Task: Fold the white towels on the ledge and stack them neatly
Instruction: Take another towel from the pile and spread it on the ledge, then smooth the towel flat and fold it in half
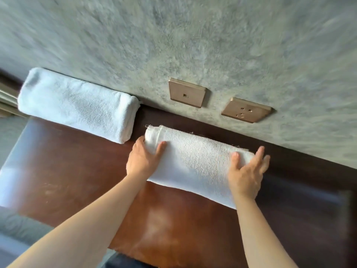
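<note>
Two white terry towels lie on the dark reddish-brown wooden ledge [81, 182], both along its back edge where it meets the grey plastered wall [173, 39]. One folded white towel [77, 105] sits toward the ledge's far left end, apart from the hands. The second white towel [197, 163], folded into a long thick band, lies near the middle of the back edge, just below two brass wall plates [216, 101].

Both hands are on this second towel. The left hand [143, 159] cups its left end, thumb on top and fingers curling round the edge, a light grip on the cloth. The right hand [247, 175] lies flat over the right end with fingers straight and spread, pressing rather than clasping.

The step in hand looks like squaring up the fold. To do it well, I'd say both palms should press evenly, smooth the nap outward, and tuck in the frayed threads showing on the far edge, so the ends line up before it goes onto the other towel.
</note>
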